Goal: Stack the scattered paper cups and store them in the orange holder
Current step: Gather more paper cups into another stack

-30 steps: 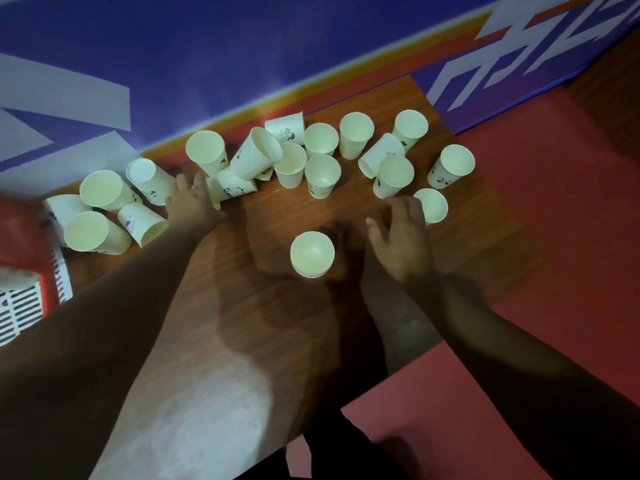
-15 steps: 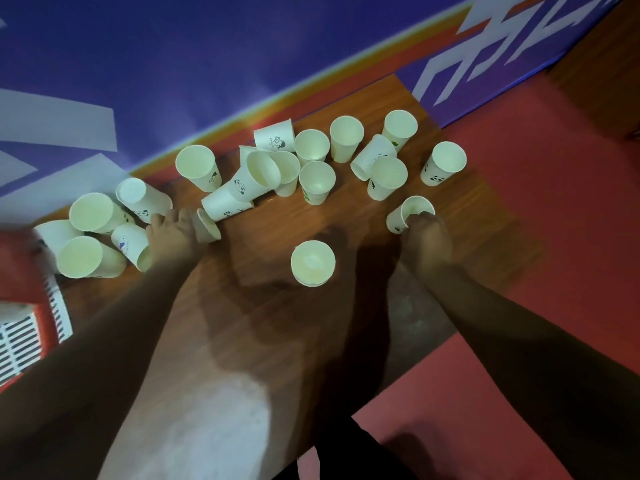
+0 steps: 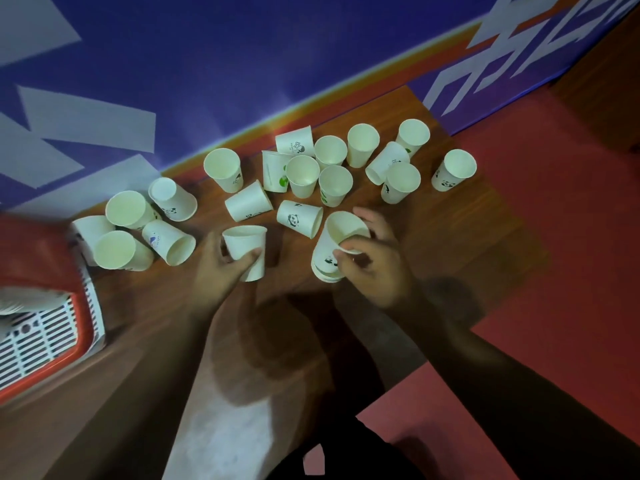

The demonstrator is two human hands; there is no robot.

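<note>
While our left hand (image 3: 221, 273) curls its fingers round one cup (image 3: 244, 242), our right hand (image 3: 375, 268) grips a tilted cup stack (image 3: 325, 251) in its fingers; scattered cups (image 3: 304, 174) lie beyond both.

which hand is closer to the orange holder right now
Left. The left hand, gripping a cup, is to the right of the orange holder; the right hand, gripping a second cup, is farther right.

The paper cups (image 3: 401, 181) are off-white, one lying cup (image 3: 299, 220) printed with a black panda and another cup (image 3: 275, 171) with a green blotch, on a brown wood-grain tabletop (image 3: 450, 244) between an orange holder (image 3: 90, 306) with white slats, a blue banner (image 3: 242, 64) with white shapes and a red floor (image 3: 554, 237).
</note>
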